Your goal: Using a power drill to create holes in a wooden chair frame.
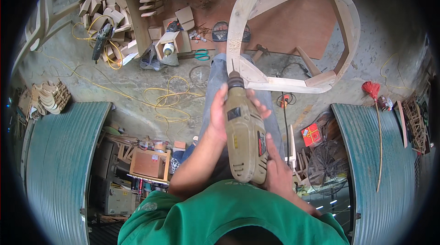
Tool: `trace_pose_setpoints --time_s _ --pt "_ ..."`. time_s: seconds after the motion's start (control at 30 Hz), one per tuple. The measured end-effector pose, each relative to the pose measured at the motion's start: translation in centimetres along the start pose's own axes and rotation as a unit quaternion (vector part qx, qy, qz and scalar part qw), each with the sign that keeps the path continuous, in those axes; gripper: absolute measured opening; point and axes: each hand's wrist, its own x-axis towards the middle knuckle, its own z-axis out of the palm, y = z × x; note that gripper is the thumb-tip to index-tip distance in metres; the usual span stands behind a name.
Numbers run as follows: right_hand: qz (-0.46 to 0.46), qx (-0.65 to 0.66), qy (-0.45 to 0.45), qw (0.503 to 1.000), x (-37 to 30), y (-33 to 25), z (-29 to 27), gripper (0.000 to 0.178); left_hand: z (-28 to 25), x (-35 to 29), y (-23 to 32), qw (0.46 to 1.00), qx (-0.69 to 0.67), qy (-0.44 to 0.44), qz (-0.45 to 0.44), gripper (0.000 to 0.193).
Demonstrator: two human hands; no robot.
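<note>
Presently, both hands are clamped on a tan power drill: the left hand cradles its front end, the right hand grips its rear. The drill bit points at the near-left rim of a rounded wooden frame; contact cannot be determined. Farther left lie a yellow cable and piled wood blocks.

Olive-tan power drill, pale cream-wood ring frame, green shirt.
Drill chuck dark grey-black; jeans faded blue-grey; far plywood sheet reddish-brown; left cord yellow; left corrugated panel and right corrugated panel teal-green, ridge-striped; right broom head red; right box red, yellow ribbon; floor mottled grey.
</note>
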Motion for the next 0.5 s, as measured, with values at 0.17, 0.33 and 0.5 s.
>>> trace_pose_setpoints --time_s 0.17,0.33,0.5 --pt "-0.038 -0.087 -0.063 0.993 -1.8 1.9 0.0 0.048 -1.8 2.7 2.2 0.989 -0.012 0.118 -0.086 0.047" --pt "0.013 -0.031 -0.043 0.999 -0.8 2.3 1.3 0.048 -2.6 4.0 2.5 0.977 0.056 0.193 -0.065 0.039" --pt "0.021 -0.014 -0.034 0.999 0.6 2.8 2.3 0.045 -2.9 4.8 3.3 0.974 0.075 0.207 -0.056 0.037"
